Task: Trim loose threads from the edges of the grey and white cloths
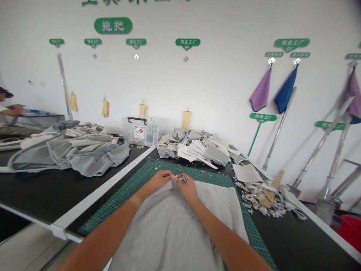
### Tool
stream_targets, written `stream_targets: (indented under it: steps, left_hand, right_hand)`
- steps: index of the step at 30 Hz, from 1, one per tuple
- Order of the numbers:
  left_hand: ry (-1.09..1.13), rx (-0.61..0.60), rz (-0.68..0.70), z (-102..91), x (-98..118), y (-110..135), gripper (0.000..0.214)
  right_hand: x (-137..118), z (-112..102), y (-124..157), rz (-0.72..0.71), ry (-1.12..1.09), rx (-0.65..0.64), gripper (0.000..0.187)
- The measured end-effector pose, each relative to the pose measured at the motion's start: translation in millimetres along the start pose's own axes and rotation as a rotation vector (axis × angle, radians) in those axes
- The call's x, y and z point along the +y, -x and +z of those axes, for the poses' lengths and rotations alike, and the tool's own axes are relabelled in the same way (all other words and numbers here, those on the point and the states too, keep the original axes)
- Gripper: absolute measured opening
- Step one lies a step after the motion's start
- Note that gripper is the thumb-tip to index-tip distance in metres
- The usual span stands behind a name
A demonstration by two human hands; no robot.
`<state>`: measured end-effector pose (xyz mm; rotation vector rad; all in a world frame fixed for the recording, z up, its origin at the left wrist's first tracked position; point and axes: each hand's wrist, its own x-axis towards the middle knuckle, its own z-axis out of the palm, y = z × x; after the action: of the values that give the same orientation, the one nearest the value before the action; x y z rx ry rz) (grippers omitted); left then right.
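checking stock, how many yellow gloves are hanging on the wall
4: first glove beside the pole, second glove above the left pile, third glove above the bin, fourth glove above the right pile. Others may hide behind these.

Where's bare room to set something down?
Free: the black tabletop at left, between the grey fabric pile and white strip; also front right, between the cutting mat and right-hand white edge, nearer than the scrap heap.
Crowded: the mat's middle, under the cloth; the back, with heaped pieces and clear bin.
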<state>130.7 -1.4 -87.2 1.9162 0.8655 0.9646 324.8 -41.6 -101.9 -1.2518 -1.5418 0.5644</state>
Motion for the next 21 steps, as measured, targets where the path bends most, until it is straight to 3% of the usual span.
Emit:
stream_targets:
  steps: [10, 17, 21]
  left_hand:
    - [-0.091, 0.081, -0.006, 0.6, 5, -1, 0.035]
    - [-0.145, -0.021, -0.013, 2.3, 11, 6, 0.045]
    - [-0.133, 0.009, 0.039, 4.5, 18, 8, 0.038]
  right_hand:
    - [8, 4, -3, 0.015, -0.062, -0.025, 0.031]
    - [3, 0, -2, 0.007, -0.027, -0.019, 0.027]
    - [2, 0, -2, 0.010, -0.040, -0.011, 0.032]
